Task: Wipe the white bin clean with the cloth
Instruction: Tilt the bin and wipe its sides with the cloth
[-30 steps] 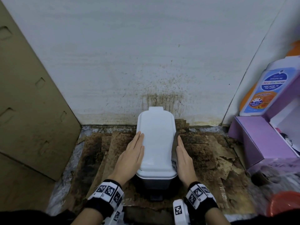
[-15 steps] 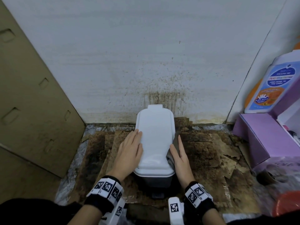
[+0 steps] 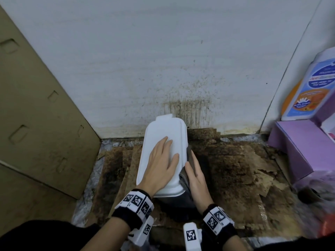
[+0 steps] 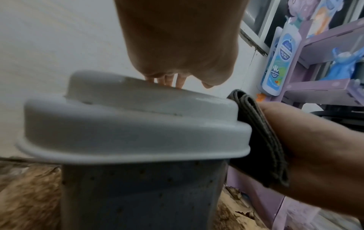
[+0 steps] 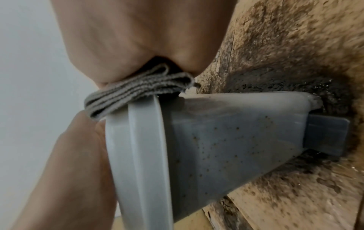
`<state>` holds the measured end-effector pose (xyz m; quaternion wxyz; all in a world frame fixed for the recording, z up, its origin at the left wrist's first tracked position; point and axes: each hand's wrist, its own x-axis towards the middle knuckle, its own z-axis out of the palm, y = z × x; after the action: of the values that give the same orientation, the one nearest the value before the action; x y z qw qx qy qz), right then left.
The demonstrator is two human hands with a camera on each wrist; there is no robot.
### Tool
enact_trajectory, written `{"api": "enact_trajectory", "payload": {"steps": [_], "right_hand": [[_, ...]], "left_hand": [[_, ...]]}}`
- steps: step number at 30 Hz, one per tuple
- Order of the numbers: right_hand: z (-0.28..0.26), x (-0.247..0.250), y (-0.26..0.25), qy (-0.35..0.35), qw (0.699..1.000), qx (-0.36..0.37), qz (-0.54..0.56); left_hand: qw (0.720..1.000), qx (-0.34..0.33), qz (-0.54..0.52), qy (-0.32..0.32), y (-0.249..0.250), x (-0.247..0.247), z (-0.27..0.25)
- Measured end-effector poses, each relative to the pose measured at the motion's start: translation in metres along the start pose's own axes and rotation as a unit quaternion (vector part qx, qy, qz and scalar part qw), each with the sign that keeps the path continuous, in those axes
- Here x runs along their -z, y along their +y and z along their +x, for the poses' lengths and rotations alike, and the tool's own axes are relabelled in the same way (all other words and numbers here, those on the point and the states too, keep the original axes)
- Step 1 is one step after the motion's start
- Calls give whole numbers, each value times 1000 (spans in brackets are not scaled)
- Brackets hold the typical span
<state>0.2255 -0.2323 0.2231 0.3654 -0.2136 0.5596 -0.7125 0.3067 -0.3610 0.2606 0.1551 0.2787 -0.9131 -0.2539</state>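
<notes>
The white bin (image 3: pixel 164 134) stands on the floor against the wall, lid closed. Its grey-white body (image 4: pixel 138 194) is dotted with brown specks. My left hand (image 3: pixel 161 163) lies flat on the lid (image 4: pixel 128 121) with straight, spread fingers. My right hand (image 3: pixel 196 176) runs along the bin's right side, fingers straight. It presses a folded grey cloth (image 3: pixel 183 176) against the lid's rim and the side. The cloth (image 5: pixel 138 93) shows as stacked folds between my palm and the rim (image 5: pixel 138 155). In the left wrist view the cloth (image 4: pixel 262 140) sits under my right hand (image 4: pixel 315 147).
Dirty, peeling cardboard (image 3: pixel 235 169) covers the floor around the bin. The white wall (image 3: pixel 181 69) behind it is spattered brown. A cardboard panel (image 3: pixel 36 124) leans at the left. A purple box (image 3: pixel 304 147) and a soap bottle (image 3: pixel 311 91) stand at the right.
My left hand has moved from the bin's left side up onto the top of the lid. My right hand stays at the right side with the cloth.
</notes>
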Motion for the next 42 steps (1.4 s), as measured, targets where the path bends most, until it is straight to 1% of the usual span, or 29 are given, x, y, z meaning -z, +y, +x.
{"api": "enact_trajectory", "payload": {"steps": [4,6,8,9,12,13,15,18,23,28,31,33,37,39,42], "right_hand": [[7,-7,3,-63,998,-12,-26],[8,-11,4,-73,997,-23,-29],[10,-14,6,-65,997,-31,-16],[11,-16,9,-50,998,-37,-4],[14,-21,19,47,996,-66,42],[15,-23,23,60,995,-67,36],[16,-28,25,54,997,-59,17],[19,-37,32,15,999,-36,15],[19,-58,53,-20,997,-1,-75],[21,-75,67,4,979,53,-195],[24,-63,90,12,968,66,-242],[27,-45,110,25,968,45,-248],[36,-16,138,40,967,-25,-252],[37,-14,140,38,966,-31,-255],[36,-24,132,44,966,-34,-252]], "left_hand": [[1000,-7,-9,-7,-8,1,-5],[1000,6,-25,-4,-16,7,-6],[999,10,-37,-8,-26,12,-6],[999,9,-39,-10,-30,15,-7],[999,19,-48,-12,-38,20,-8],[998,27,-56,-14,-38,21,-7],[997,42,-70,-12,-39,22,-6],[997,43,-56,11,-42,20,-7],[997,54,-56,27,-59,22,-9],[996,56,-62,27,-74,26,-10],[997,57,-56,16,-78,27,-10],[997,58,-57,11,-80,28,-11],[996,65,-62,13,-84,30,-10],[996,64,-61,13,-84,29,-10],[997,61,-53,11,-85,28,-10]]}}
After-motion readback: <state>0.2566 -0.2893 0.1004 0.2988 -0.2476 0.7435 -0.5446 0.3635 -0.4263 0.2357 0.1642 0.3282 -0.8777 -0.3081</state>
